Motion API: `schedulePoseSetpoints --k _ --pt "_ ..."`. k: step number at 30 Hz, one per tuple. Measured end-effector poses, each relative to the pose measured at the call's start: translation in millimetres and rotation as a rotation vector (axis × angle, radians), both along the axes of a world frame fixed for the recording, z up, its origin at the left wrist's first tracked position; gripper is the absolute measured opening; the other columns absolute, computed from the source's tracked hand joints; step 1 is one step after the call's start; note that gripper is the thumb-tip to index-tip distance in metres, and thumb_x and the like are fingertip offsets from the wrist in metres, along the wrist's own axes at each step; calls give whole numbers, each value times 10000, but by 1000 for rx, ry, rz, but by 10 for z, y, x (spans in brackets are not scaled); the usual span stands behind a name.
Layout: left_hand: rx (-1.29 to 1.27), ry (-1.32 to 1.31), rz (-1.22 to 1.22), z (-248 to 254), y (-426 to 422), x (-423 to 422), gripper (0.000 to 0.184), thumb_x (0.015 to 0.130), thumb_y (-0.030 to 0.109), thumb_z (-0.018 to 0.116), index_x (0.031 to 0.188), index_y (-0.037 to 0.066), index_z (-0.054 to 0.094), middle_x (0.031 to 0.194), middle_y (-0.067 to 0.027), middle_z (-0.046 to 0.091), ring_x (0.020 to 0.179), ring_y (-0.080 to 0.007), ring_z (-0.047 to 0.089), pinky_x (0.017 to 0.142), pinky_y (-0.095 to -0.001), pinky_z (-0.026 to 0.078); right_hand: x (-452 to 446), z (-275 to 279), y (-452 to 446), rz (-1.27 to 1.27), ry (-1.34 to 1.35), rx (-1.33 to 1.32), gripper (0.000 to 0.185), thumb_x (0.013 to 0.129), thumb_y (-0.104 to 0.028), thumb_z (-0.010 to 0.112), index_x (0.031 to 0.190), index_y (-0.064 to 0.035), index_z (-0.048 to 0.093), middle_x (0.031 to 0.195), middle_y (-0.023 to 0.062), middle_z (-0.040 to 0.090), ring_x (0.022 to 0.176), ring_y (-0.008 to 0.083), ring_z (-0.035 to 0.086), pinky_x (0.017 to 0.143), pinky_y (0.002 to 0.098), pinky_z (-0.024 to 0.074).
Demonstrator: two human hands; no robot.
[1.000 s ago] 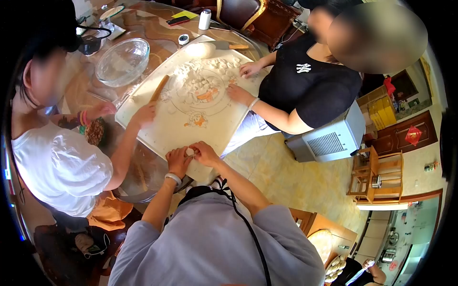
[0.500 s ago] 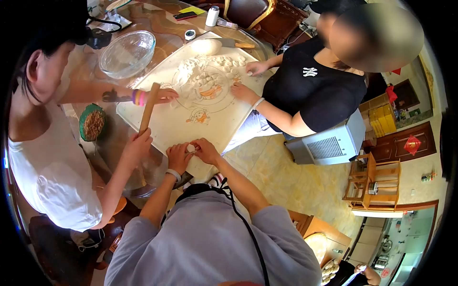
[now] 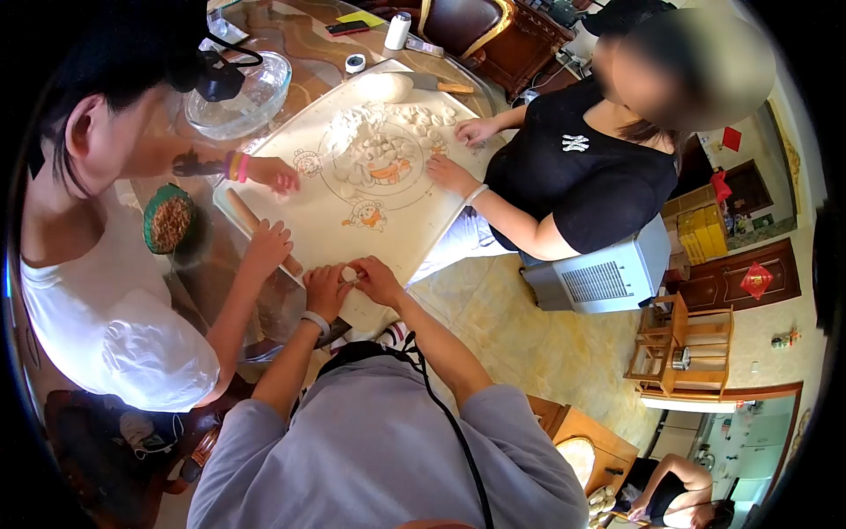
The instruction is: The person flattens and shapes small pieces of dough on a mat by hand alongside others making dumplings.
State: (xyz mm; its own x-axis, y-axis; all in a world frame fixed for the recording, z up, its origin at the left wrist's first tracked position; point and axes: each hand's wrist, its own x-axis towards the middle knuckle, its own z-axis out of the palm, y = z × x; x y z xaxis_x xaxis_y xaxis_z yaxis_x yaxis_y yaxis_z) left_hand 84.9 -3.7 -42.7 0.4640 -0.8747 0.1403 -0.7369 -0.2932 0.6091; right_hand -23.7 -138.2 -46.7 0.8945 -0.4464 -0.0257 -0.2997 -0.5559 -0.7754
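At the near corner of the white mat (image 3: 401, 238), my left hand (image 3: 325, 294) and my right hand (image 3: 377, 280) meet around a small pale dough piece (image 3: 350, 274). Fingers of both hands press on it from either side. A band circles my left wrist. Farther up the mat lie many small dough pieces (image 3: 385, 150), loose flour and a large dough lump (image 3: 385, 86). A co-worker's hand at the left rests on a wooden rolling pin (image 3: 244, 212) close to my left hand.
A glass bowl (image 3: 256, 99) and a green bowl of filling (image 3: 169, 219) stand on the table at the left. Near the mat's far corner is a knife (image 3: 452, 87). Another co-worker's hands (image 3: 452, 175) are over the mat's right edge.
The left co-worker's rolling pin has come down from a raised position onto the mat's left edge, and that person's other hand has drawn back left. My hands still hold the dough piece.
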Motion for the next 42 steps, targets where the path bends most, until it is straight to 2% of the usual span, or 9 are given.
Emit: schedulePoseSetpoints --k 9,19,28,31,33,35,38,42 --pt "-30 -8 0 -31 0 -7 439 769 214 681 1167 122 521 935 -47 553 981 -250 491 907 -417 283 8 57 -2 -1 27 -14 429 700 -29 686 1113 -68 578 950 100 535 816 208 582 746 296 493" --pt "-29 4 13 44 -7 -48 391 772 207 672 1134 132 542 877 -22 549 923 -225 499 881 -402 293 -41 100 73 -46 8 52 417 691 -13 682 1094 -64 589 936 95 531 814 216 576 745 308 491" --pt "-128 79 164 -59 -36 -158 288 782 201 669 1046 118 590 813 -19 611 855 -237 556 854 -399 317 32 51 98 -88 -71 -201 304 746 1 596 1044 -55 616 846 124 574 811 259 590 728 334 491" --pt "-133 142 205 -110 -22 -163 271 780 203 675 1024 115 594 776 -14 640 806 -240 587 849 -405 323 125 -28 -18 -132 -269 -98 292 747 -1 594 1036 -39 618 874 132 606 799 257 613 715 336 502" --pt "-31 145 191 -96 -15 -86 274 776 206 682 1020 115 595 758 -8 650 780 -237 600 846 -408 324 139 -66 -93 -135 -227 -32 248 744 -7 587 986 -38 632 872 153 622 823 318 615 731 378 494" --pt "-24 199 193 16 0 -54 255 766 209 692 984 112 604 767 -10 646 794 -225 594 853 -407 317 64 -48 -173 -151 -145 -16 289 751 -2 609 1037 -37 638 880 117 643 783 209 637 694 305 512" --pt "-60 229 131 36 -56 9 228 755 211 698 934 107 603 761 -12 637 798 -218 589 860 -401 310 54 -8 -193 -117 -41 1 256 755 -20 619 1008 -35 654 862 116 652 743 197 636 677 293 511" --pt "-24 158 118 17 -133 25 250 727 218 726 934 124 622 729 -4 627 768 -194 592 850 -378 318 108 48 -79 -119 -31 0 200 755 -34 622 948 -24 672 853 130 655 736 202 645 670 293 512"
